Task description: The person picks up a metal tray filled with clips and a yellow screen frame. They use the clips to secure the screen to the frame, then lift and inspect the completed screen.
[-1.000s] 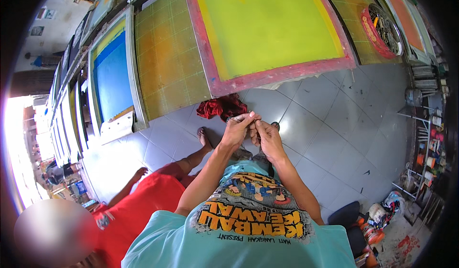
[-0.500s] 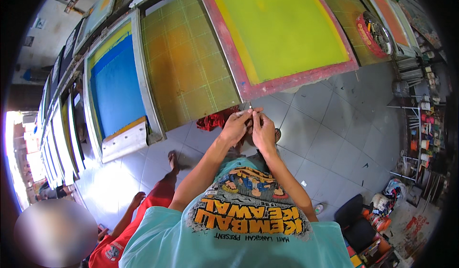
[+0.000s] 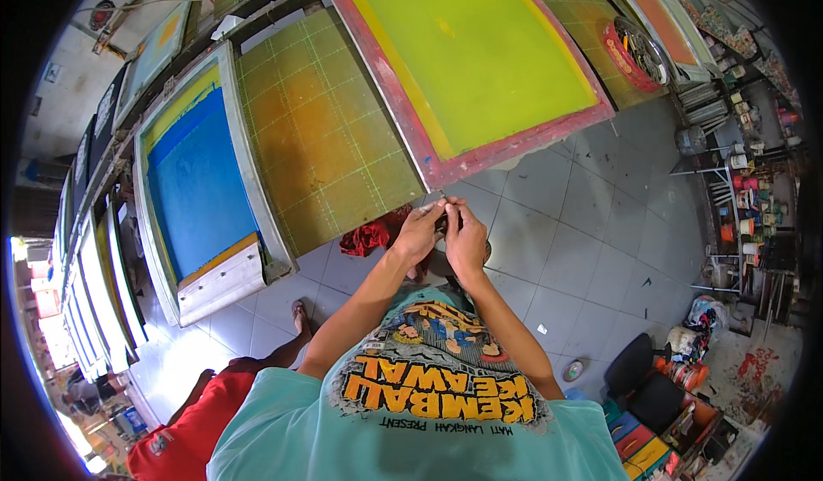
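In front of my chest, my left hand (image 3: 417, 232) and my right hand (image 3: 465, 237) meet fingertip to fingertip. Both are closed in a pinch around something small and thin that I cannot make out; a short dark tip shows beyond the fingers. Just past them is the near corner of a printing screen (image 3: 521, 145) with a pink-stained frame and yellow-green mesh. Whether the fingers touch that corner I cannot tell. Left of it lies a brownish gridded board (image 3: 321, 138), and farther left a screen with blue ink (image 3: 201, 185) holds a pale squeegee (image 3: 223, 275) at its near end.
A red round container (image 3: 633, 55) sits on another gridded board at the far right. A red cloth (image 3: 364, 239) hangs low beyond my left hand. At lower left is a person in a red shirt (image 3: 197, 417). A black chair (image 3: 647, 387) and shelves of pots (image 3: 746, 207) are at right.
The view has shifted slightly, and the tables appear a little farther left. My hands remain pinched together near the screen corner. The person in red has moved lower in the picture.
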The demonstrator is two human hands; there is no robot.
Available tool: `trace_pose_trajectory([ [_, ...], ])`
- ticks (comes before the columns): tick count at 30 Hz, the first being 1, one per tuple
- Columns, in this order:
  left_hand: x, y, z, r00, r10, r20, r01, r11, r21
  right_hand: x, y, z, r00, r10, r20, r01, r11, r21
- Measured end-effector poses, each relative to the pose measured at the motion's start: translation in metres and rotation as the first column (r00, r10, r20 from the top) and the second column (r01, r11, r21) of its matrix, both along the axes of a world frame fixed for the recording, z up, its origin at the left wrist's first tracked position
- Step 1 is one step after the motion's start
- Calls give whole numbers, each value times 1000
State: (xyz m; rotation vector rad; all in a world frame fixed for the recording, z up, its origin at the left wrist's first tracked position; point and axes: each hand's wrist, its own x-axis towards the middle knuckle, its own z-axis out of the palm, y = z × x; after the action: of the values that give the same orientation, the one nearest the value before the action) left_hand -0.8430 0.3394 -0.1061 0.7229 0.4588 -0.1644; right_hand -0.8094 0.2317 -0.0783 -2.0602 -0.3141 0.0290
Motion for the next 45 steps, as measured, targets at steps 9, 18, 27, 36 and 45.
trace_pose_trajectory([
  [9, 5, 8, -3, 992, 30, -122, -23, 998, 60, 6, -12, -9, 784, 127, -608, 4, 978, 209],
  [18, 17, 0, -6, 986, 52, -159, -30, 990, 137, 1, -13, -44, 983, 118, -137, -121, 993, -14],
  [27, 10, 8, 6, 996, 50, -72, -24, 946, 323, 9, -17, -14, 782, 125, -610, -31, 986, 162],
  [36, 12, 6, 13, 998, -54, -32, 57, 993, 105, 9, -14, -25, 835, 216, -506, -117, 968, 220],
  [45, 17, 2, -7, 984, 97, -149, -52, 959, 280, 1, -12, 10, 958, 103, -267, -152, 974, -168],
])
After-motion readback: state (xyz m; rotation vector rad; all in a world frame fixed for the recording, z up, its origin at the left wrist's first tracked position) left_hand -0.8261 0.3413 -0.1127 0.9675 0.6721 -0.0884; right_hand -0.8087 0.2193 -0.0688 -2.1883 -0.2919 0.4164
